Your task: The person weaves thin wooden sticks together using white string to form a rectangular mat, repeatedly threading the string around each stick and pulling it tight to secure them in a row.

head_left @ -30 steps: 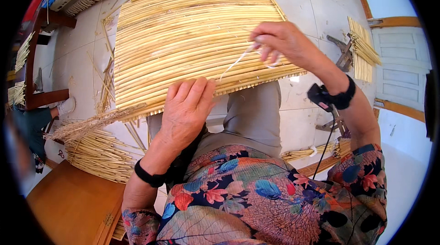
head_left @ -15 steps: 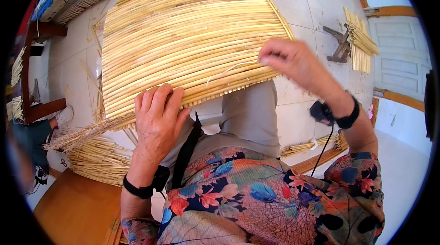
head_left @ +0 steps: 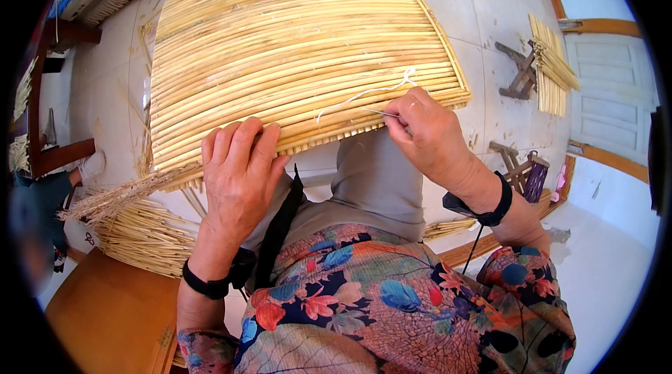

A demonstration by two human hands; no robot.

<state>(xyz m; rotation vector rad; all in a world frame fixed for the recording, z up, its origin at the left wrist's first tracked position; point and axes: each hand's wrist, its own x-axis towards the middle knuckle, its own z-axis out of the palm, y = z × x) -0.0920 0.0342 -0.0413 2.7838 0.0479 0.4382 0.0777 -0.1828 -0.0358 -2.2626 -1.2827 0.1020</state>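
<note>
A broad mat of yellow reeds (head_left: 294, 38) lies tilted across my legs, its near edge toward me. My left hand (head_left: 238, 174) grips that edge left of centre, fingertips over the top reeds. My right hand (head_left: 428, 139), low at the right part of the edge, pinches a long thin needle (head_left: 375, 111) pointing left over the reeds. A slack white thread (head_left: 350, 100) lies on the mat, looping above my right fingers. Feathery reed tops (head_left: 105, 202) stick out at the mat's lower left corner.
Loose reeds (head_left: 136, 237) lie at lower left by a wooden board (head_left: 112, 311). A person's leg (head_left: 45, 209) shows at far left beside dark furniture (head_left: 66, 150). Wooden stands (head_left: 518, 80) and a reed bundle (head_left: 549, 66) are at right, near a white door (head_left: 605, 101).
My left hand has moved left along the edge. My right hand has come down toward me, leaving the thread slack on the reeds. The mat has shifted up in the picture.
</note>
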